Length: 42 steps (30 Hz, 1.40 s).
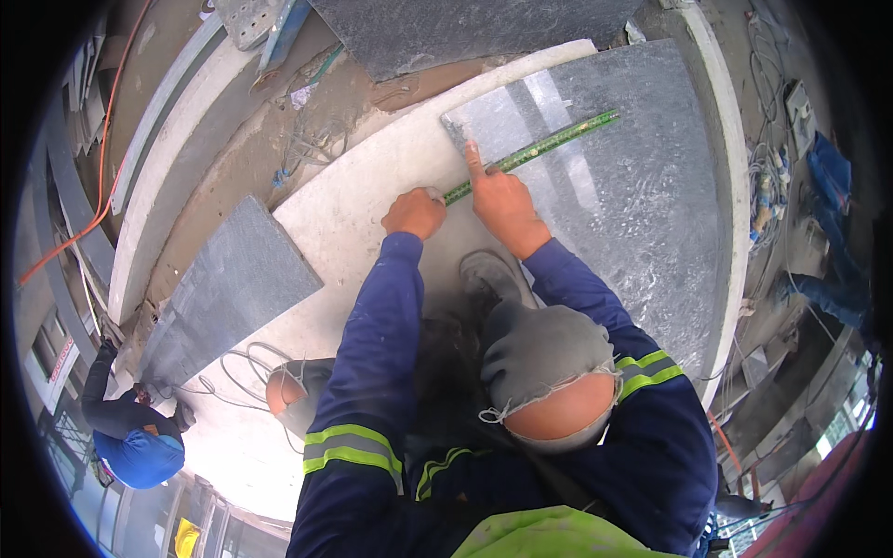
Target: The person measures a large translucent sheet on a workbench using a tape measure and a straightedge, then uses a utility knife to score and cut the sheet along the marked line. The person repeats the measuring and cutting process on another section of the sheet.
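Observation:
A green tape measure (558,139) with printed marks stretches slantwise over a dark grey polished stone slab (642,205). My left hand (415,212) is closed round its near end, over the pale concrete. My right hand (505,205) lies across the tape at the slab's left corner. One finger of it is stretched out toward the slab's edge, while the others curl down at the tape. The undersides of both hands are hidden. Between my forearms show my shoe (490,277) and a bent knee (562,409) in torn grey trousers.
Another dark slab (228,293) lies at the left, and a third (465,33) at the far side. A person in blue (139,446) crouches at the lower left near a thin cable (246,367). An orange hose (100,200) runs along the left; tangled cables (767,191) lie at the right.

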{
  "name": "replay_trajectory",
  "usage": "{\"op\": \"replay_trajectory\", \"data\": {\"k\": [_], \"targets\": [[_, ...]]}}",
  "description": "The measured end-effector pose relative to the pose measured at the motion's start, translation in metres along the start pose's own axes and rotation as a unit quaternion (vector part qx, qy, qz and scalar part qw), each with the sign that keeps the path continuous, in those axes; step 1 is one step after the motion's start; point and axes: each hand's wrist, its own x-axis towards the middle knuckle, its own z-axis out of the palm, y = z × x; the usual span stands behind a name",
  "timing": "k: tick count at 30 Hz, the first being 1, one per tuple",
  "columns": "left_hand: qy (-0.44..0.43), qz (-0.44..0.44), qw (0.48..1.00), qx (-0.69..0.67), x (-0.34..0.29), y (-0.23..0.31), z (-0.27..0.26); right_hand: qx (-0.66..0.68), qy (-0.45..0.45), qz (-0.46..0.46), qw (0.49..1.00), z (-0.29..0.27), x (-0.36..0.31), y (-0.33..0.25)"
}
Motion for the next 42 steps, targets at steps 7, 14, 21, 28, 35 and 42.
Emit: {"op": "replay_trajectory", "data": {"k": [7,14,21,28,35,42], "targets": [[-0.012,0.008,1.000,0.016,-0.050,0.013,-0.009,0.128,0.096,-0.005,0.987,-0.053,-0.027,0.016],[-0.017,0.024,0.999,-0.017,-0.186,0.030,-0.044,0.274,0.151,0.305,0.900,-0.159,-0.291,0.064],[-0.001,0.134,0.972,-0.191,-0.318,0.086,-0.095,0.366,0.180,0.499,0.765,-0.176,-0.613,0.068],[0.139,0.151,0.973,-0.101,-0.420,0.092,-0.269,-0.041,0.337,0.103,0.935,-0.642,-0.443,0.222],[0.251,0.076,0.945,-0.197,-0.537,0.027,-0.374,-0.110,0.542,0.009,0.833,-0.934,-0.518,0.284],[0.130,-0.049,0.907,-0.398,-0.525,-0.027,-0.216,0.240,-0.003,0.320,0.917,-0.620,-0.412,0.253]]}}
